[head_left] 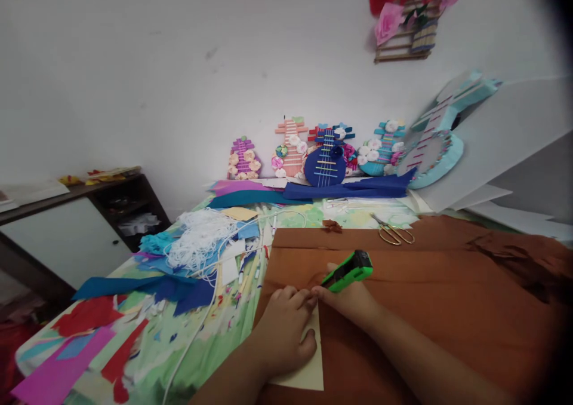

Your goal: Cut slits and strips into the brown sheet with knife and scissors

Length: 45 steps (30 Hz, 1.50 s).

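My left hand [286, 330] presses down on a pale cream sheet [316, 372], its fingers bent and apart from any grip. The sheet lies on a large brown paper [403, 321] on the table. My right hand [351, 300] is closed around a green and black tool [349, 270], just right of my left fingertips. The tool's black end points up and to the right. Its lower tip is hidden by my fingers. Gold-handled scissors [391, 232] lie near the brown paper's far edge, beside a small crumpled brown scrap [332, 226].
White string [201, 241] is heaped at the left among colourful paper scraps [67, 363]. Decorated paper instruments [326, 163] stand against the wall. A large light-blue instrument [436, 148] leans at the back right. A cabinet [67, 238] stands beyond the table's left side.
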Available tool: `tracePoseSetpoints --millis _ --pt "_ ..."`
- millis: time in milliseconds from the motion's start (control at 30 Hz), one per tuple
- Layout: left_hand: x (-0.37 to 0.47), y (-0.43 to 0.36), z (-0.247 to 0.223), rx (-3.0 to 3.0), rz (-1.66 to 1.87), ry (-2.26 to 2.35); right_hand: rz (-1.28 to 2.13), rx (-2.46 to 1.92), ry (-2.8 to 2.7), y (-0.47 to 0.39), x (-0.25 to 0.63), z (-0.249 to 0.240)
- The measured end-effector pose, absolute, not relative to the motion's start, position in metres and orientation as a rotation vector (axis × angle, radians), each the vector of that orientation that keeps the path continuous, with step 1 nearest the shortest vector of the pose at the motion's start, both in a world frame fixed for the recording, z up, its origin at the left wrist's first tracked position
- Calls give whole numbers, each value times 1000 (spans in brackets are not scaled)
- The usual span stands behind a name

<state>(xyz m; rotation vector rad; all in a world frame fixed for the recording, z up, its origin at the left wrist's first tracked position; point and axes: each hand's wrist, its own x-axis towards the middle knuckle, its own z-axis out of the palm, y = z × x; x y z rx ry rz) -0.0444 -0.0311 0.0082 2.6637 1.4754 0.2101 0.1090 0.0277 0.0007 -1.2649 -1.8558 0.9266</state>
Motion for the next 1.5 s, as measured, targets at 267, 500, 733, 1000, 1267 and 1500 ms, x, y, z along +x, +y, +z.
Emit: tracePoseSetpoints --millis 267,500,733,1000,1267,1500 --pt "-43 -31 12 2656 172 1486 958 -1266 -1839 28 109 2" --pt "-43 -32 12 2633 137 1525 932 -1257 -1834 31 110 -5" --pt "-44 -30 9 2649 161 1504 932 -1290 -1816 31 109 -1" --pt "-43 -29 11 2624 162 1495 1005 -1255 -1804 26 110 3" --pt "-44 -28 7 2630 212 1474 1051 -1244 -1830 27 110 4" --pt "-44 -29 10 2619 197 1490 1034 -1243 -1899 27 107 -4"
